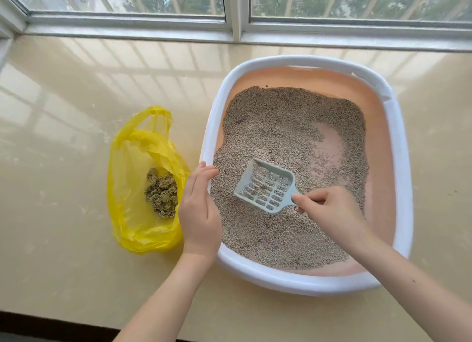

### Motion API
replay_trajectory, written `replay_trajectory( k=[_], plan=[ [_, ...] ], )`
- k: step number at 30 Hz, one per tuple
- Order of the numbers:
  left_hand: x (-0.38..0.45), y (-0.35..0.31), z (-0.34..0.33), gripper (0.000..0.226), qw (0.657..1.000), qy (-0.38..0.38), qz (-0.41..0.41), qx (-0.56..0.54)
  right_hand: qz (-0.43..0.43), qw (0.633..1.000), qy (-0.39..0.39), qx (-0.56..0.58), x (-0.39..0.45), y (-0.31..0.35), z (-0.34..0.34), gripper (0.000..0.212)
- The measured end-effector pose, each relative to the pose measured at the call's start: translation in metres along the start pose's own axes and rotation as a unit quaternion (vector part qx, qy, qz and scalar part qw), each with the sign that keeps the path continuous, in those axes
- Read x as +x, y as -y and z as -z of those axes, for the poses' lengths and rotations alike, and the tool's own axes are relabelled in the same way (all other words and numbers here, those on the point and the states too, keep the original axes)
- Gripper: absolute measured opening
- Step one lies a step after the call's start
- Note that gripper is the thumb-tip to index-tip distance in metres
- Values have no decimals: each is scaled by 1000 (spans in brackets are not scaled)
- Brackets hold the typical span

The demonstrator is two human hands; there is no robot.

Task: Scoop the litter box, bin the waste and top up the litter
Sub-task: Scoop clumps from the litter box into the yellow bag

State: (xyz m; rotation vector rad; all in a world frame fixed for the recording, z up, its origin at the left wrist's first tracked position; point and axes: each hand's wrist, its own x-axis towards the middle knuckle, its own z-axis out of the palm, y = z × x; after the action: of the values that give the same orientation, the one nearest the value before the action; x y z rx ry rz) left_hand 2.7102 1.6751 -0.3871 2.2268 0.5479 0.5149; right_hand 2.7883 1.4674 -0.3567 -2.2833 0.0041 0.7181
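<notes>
Gripping the scoop (265,187) handle, the right hand (329,211) sifts litter in the litter box (398,147), left hand (200,208) flat-fingered on the rim; clumps already lie in the yellow bag (132,214), topping up remains.

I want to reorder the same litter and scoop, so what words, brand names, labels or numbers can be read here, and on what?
None can be read.
The litter box, the scoop and the yellow bag show no print, label or number.
Through the window only trees and blurred cars show, with no legible sign.
</notes>
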Motion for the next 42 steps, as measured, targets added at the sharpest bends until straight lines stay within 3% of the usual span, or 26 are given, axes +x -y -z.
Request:
replay_trajectory(
  k=[14,19,24,31,36,39,42],
  plan=[
    [1,2,5,45,999,6,-4,-51,-24,997,-74,6,-30,20,-16,38],
    [8,4,27,40,992,50,20,-115,-22,994,-93,58,-41,40,-17,38],
    [18,22,66,37,991,19,48,-125,16,992,-102,73,-51,82,-23,36],
    [32,85,125,41,988,-108,114,9,129,981,-101,-102,-51,141,-80,41],
    [33,122,132,54,968,-31,246,44,202,915,-153,-313,-42,157,-124,40],
    [29,129,129,63,956,9,293,1,238,869,-160,-402,-40,160,-143,36],
    [29,128,131,56,947,9,320,-40,256,835,-167,-457,-42,163,-155,27]
  ],
)
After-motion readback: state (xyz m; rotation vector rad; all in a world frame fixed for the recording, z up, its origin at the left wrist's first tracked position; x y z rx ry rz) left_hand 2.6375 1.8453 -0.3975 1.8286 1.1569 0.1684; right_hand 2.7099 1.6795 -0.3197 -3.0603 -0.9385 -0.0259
